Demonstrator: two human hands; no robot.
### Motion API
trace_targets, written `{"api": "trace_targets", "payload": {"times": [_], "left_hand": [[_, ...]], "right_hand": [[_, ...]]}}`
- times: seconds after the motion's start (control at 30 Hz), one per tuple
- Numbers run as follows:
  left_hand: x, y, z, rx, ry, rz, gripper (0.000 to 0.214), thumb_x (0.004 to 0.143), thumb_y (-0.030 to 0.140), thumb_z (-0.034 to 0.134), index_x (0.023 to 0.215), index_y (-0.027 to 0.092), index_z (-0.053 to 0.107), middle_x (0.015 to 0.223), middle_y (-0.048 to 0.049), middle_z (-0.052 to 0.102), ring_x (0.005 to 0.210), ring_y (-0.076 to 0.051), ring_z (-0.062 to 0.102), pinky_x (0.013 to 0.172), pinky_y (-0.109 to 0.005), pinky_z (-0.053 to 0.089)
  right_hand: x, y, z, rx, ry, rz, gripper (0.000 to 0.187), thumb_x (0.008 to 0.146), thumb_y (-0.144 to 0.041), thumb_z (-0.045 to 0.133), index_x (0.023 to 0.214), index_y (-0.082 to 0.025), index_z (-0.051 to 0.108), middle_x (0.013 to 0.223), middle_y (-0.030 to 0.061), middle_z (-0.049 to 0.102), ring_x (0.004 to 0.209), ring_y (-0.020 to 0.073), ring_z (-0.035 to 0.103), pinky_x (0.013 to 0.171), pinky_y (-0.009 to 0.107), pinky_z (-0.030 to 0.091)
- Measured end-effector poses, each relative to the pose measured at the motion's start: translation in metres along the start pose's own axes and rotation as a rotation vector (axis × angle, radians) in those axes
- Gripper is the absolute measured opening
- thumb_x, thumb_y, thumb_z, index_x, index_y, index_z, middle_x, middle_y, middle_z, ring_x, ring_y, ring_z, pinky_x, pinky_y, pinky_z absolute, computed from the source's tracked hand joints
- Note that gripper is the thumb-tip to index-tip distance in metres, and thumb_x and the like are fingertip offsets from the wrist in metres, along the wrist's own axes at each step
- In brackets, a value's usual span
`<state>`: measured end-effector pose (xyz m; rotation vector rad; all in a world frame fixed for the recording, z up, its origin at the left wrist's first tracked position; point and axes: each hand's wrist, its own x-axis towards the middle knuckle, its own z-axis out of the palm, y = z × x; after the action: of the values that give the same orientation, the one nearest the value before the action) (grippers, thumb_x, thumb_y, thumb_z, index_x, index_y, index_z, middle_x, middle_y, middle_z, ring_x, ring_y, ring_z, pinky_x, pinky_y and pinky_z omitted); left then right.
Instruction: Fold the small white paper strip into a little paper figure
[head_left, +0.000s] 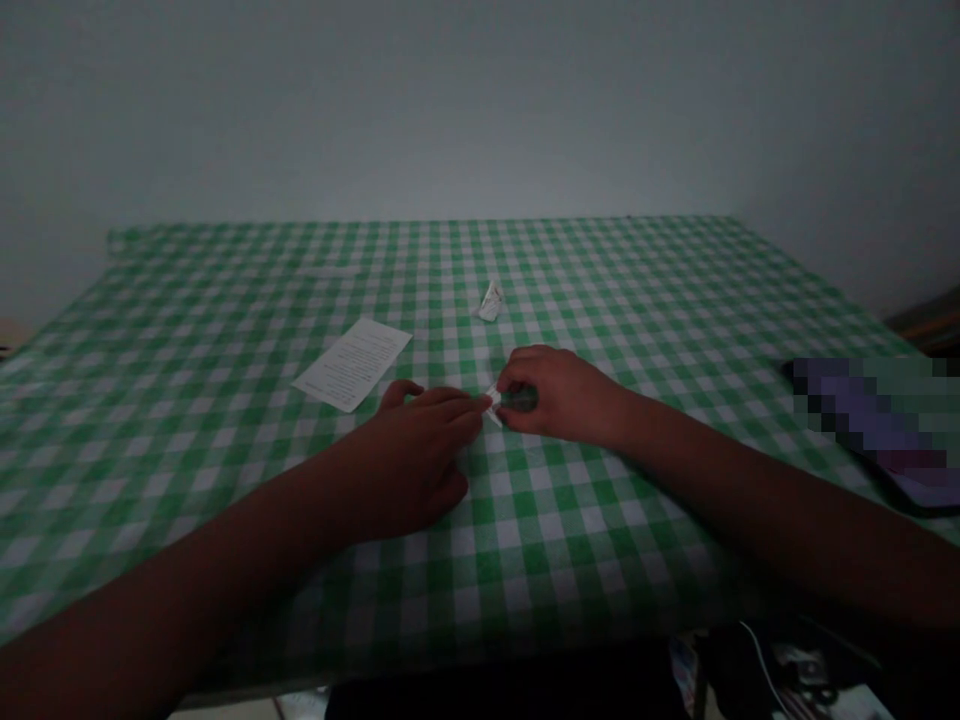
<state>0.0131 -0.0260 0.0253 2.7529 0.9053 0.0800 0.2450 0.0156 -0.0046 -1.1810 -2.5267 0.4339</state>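
Observation:
Both my hands meet at the middle of a table covered with a green and white checked cloth (pixel 615 300). My left hand (pixel 416 455) and my right hand (pixel 559 393) each pinch one end of a small folded white paper piece (pixel 493 402), which lies low on the cloth between the fingertips. The fingers of both hands are closed on it. A second small folded white paper (pixel 490 301) stands further back on the cloth. A printed white sheet (pixel 352 363) lies flat to the left, just beyond my left hand.
A dark phone-like object (pixel 877 425), partly blurred out, lies at the right edge of the table. A pale wall stands behind the table. Cables and small items show below the front edge at lower right.

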Motion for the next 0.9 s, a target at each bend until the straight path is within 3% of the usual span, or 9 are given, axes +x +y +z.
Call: {"api": "trace_targets", "payload": {"times": [0.23,0.5,0.73,0.9], "left_hand": [[-0.0008,0.001,-0.0012,-0.005,-0.007,0.004,0.035,0.078,0.014,0.049,0.112,0.021,0.056,0.144,-0.0067,0.055,0.132,-0.03,0.049,0.101,-0.056,0.034],[-0.0002,-0.0002,-0.0008,0.008,-0.006,-0.001,0.037,0.078,0.013,0.048,0.113,0.02,0.057,0.144,-0.0089,0.055,0.131,-0.03,0.05,0.102,-0.055,0.034],[0.0,0.0025,-0.0028,-0.007,-0.019,-0.013,0.034,0.077,0.014,0.049,0.109,0.021,0.058,0.143,-0.0083,0.055,0.131,-0.03,0.051,0.102,-0.055,0.035],[0.0,0.0004,-0.003,-0.022,-0.018,-0.016,0.032,0.077,0.014,0.049,0.106,0.02,0.059,0.142,-0.0093,0.056,0.131,-0.03,0.051,0.102,-0.055,0.036]], "right_hand": [[0.0044,-0.0002,0.0032,-0.007,0.025,0.028,0.011,0.083,-0.028,0.07,0.088,-0.019,0.07,0.088,0.0028,0.067,0.082,0.0166,0.06,0.073,0.029,0.042],[-0.0019,-0.0062,-0.0057,-0.095,-0.056,-0.07,0.024,0.083,-0.036,0.069,0.098,-0.017,0.069,0.095,0.0064,0.067,0.091,0.0216,0.061,0.079,0.032,0.043],[0.0037,-0.005,-0.0019,-0.104,-0.037,-0.01,0.014,0.088,-0.031,0.064,0.09,-0.017,0.069,0.092,0.0054,0.068,0.089,0.0197,0.06,0.077,0.03,0.042],[0.0035,-0.0032,-0.0016,-0.032,-0.012,-0.044,0.011,0.089,-0.025,0.061,0.089,-0.017,0.069,0.089,0.0048,0.066,0.086,0.0177,0.059,0.076,0.03,0.041]]}}
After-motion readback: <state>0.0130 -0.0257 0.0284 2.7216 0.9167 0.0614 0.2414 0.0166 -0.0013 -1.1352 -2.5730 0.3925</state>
